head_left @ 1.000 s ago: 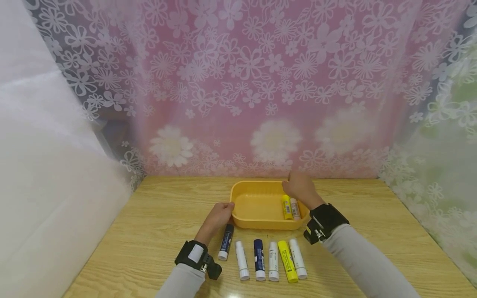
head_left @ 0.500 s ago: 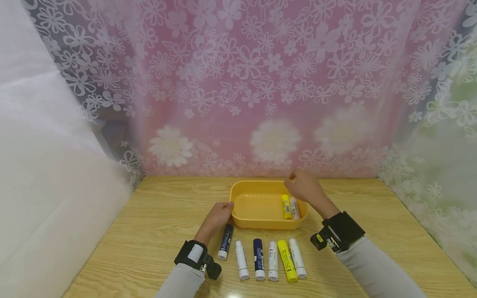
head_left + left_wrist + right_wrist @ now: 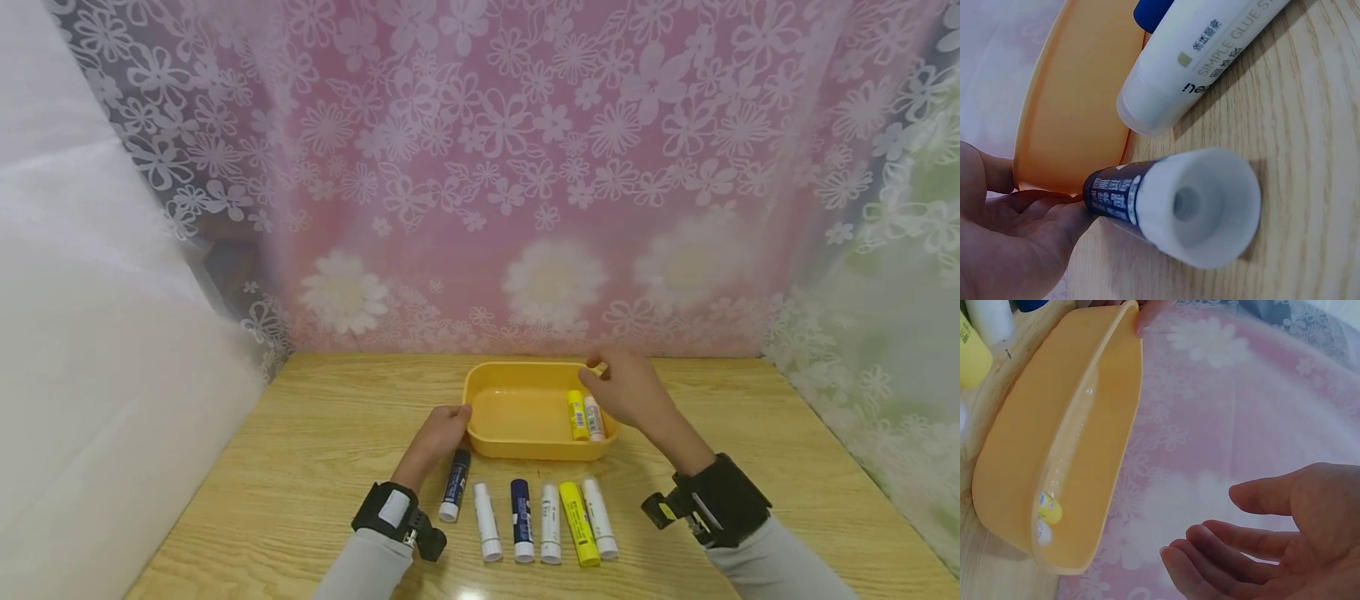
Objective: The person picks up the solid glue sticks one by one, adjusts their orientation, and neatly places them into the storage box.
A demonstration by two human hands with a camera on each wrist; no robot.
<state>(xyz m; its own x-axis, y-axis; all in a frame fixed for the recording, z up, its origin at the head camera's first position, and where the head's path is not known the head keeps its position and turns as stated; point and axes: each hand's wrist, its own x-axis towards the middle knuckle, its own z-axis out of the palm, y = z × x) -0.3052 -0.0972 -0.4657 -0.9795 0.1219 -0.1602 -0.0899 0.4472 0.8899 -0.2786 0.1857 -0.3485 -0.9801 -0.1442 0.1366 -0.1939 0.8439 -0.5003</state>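
Observation:
A yellow plastic tray (image 3: 517, 450) stands near the back of the wooden table. My left hand (image 3: 438, 435) grips its left end, thumb over the rim and fingers outside. Above the tray's back right corner is my right hand (image 3: 633, 392); the right wrist view shows its thumb and fingers (image 3: 1235, 550) apart, holding nothing. Inside the tray, at its right end, a small yellow glue stick (image 3: 577, 415) lies beside a pale one (image 3: 594, 418). A dark blue glue stick (image 3: 1116, 194) with a white end lies just below my left hand, close to the fingers.
In front of the tray lie several glue sticks: a white one (image 3: 487, 523), a blue one (image 3: 522, 521), a second white one (image 3: 551, 525), a yellow one (image 3: 579, 525) and another white one (image 3: 600, 518). A flowered curtain (image 3: 450, 208) hangs behind the table.
My right forearm has shifted right and toward the front. The right thumb and fingers have spread from a closer curl. My left hand, the tray and the glue sticks stay in place.

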